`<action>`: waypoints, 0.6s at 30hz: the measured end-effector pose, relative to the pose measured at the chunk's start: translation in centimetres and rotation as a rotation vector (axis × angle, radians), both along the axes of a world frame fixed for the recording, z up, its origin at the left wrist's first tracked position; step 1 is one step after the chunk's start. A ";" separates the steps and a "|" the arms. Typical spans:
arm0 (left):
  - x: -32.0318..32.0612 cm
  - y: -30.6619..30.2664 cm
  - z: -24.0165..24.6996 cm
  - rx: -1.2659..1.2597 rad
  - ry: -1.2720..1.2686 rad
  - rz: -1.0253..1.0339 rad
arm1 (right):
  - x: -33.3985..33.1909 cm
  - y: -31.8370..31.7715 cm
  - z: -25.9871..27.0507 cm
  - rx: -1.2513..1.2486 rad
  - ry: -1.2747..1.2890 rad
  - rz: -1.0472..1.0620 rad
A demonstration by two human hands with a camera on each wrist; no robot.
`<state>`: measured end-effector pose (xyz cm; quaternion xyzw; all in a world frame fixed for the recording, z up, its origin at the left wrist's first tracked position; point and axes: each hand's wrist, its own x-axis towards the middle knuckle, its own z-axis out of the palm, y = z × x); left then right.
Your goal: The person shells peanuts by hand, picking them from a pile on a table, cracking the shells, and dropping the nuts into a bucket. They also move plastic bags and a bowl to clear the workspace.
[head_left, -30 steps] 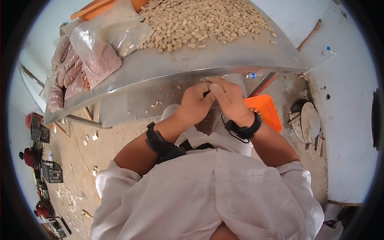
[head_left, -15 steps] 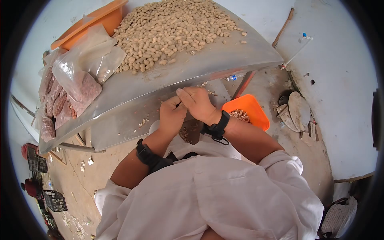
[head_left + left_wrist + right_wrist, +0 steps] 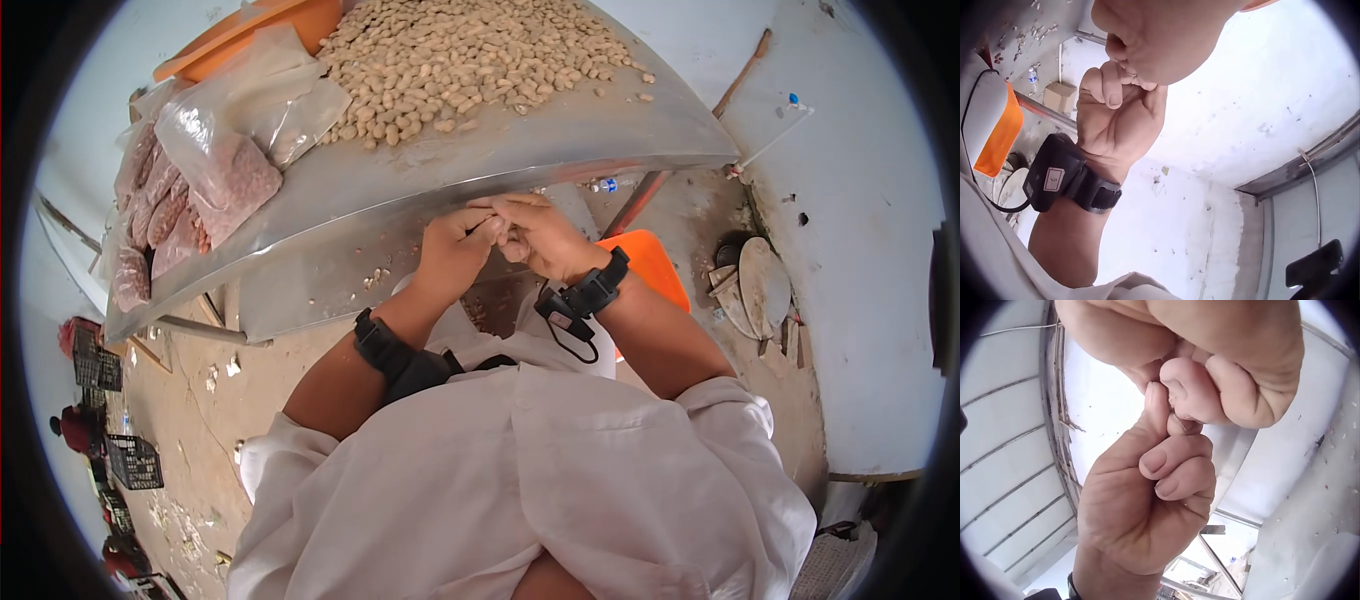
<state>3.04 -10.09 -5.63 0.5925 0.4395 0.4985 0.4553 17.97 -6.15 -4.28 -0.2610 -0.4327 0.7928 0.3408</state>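
"Peanut [image 3: 1172, 401], as judged from a small pale bit at the fingertips: where does it lie relative to the grip?"

"Reading left to right, head view. Clear bags [image 3: 235, 185] lie at the left end of the metal table [image 3: 560, 135], nearer the left hand than the right. Left hand [image 3: 455, 250] is raised just off the near table edge, thumb and forefinger drawn together in a narrow pinch, the other fingers curled toward the palm."

"And the peanut itself?"

"Between the two hands, at the meeting tips. Right wrist view shows only a sliver beside the left thumb; fingers cover the rest. Neither hand is clearly nearer, since both touch there."

"Long axis?"

"Cannot tell. Too much hidden."

"Beyond the hands?"

"Heap of peanuts [image 3: 480, 65] on the tabletop, straight ahead, across a bare strip of metal. Roughly equal reach for either hand."

"Right side?"

"Right hand [image 3: 550, 240] angles in from the right, thumb and fingers bent in a narrow pinch against the left hand's tips. Orange tub [image 3: 655, 265] sits below and to the right, nearer the right hand. Contents not visible."
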 end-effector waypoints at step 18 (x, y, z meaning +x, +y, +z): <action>1.5 1.1 -0.8 -0.597 -1.185 0.082 | -1.4 0.0 -1.6 0.828 -0.350 -0.268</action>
